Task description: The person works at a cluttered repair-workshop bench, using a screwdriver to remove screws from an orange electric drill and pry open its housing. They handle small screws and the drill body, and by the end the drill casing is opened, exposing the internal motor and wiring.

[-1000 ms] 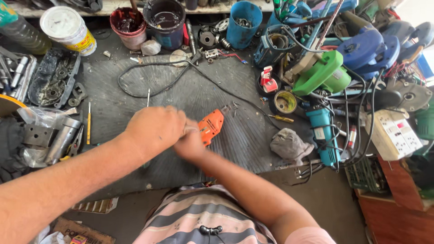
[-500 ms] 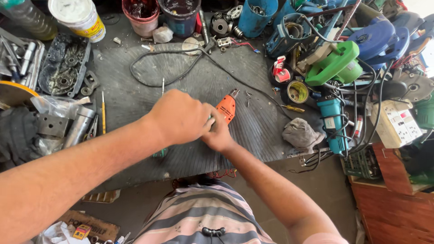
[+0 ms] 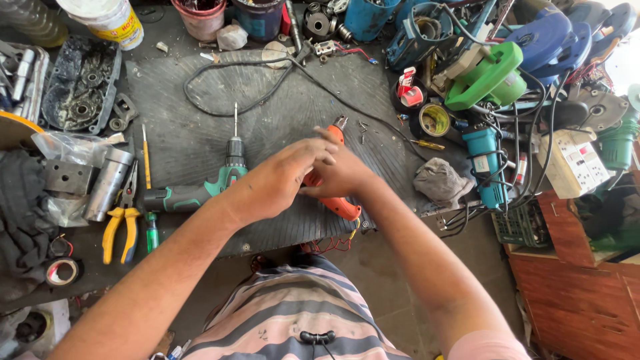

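My right hand (image 3: 347, 175) grips an orange power tool (image 3: 340, 203) over a dark ribbed rubber mat (image 3: 193, 127). The tool's metal tip points away from me at the far end. My left hand (image 3: 283, 177) rests over the tool's middle, fingers curled against it and overlapping the right hand. Red and yellow wires hang from the tool's near end. A green and black cordless drill (image 3: 200, 190) lies on the mat just left of my left wrist, its bit pointing away.
Yellow-handled pliers (image 3: 120, 217), a screwdriver and metal cylinders lie at the left. A black cable (image 3: 267, 87) loops across the mat. Buckets stand along the back. Green and blue power tools (image 3: 483, 73), a white power strip (image 3: 573, 160) and a grey rag (image 3: 440, 180) crowd the right.
My hands shifted on the orange tool and the left arm moved aside, uncovering the green drill. The view dropped closer to the bench.
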